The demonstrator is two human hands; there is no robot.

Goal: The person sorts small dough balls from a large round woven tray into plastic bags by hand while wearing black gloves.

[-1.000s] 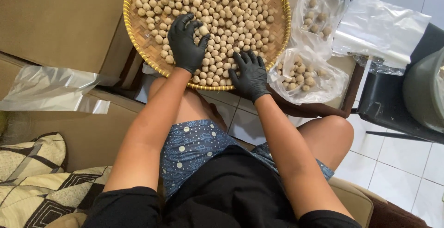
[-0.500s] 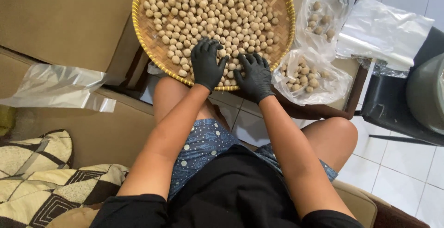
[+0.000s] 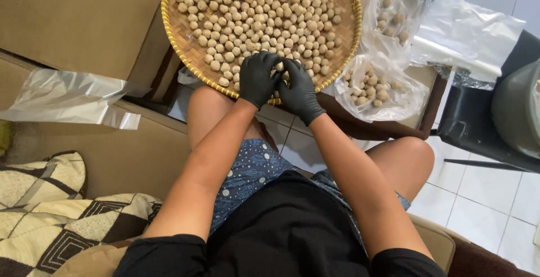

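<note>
Two gloved hands cupped together over balls at the near edge of a woven tray.

Left hand and right hand, both in black gloves, meet at the tray's near rim, fingers curled inward and touching each other, closed around a few pale balls; one ball shows between the fingertips, how many are gripped I cannot tell. The round tray has a yellow rim and is covered edge to edge with balls. Just past its right edge sit two clear bags with more balls inside. Another clear bag lies flat beyond the tray's left edge on brown cardboard. Patterned cushion at lower left. Bare knees under the tray.
</note>
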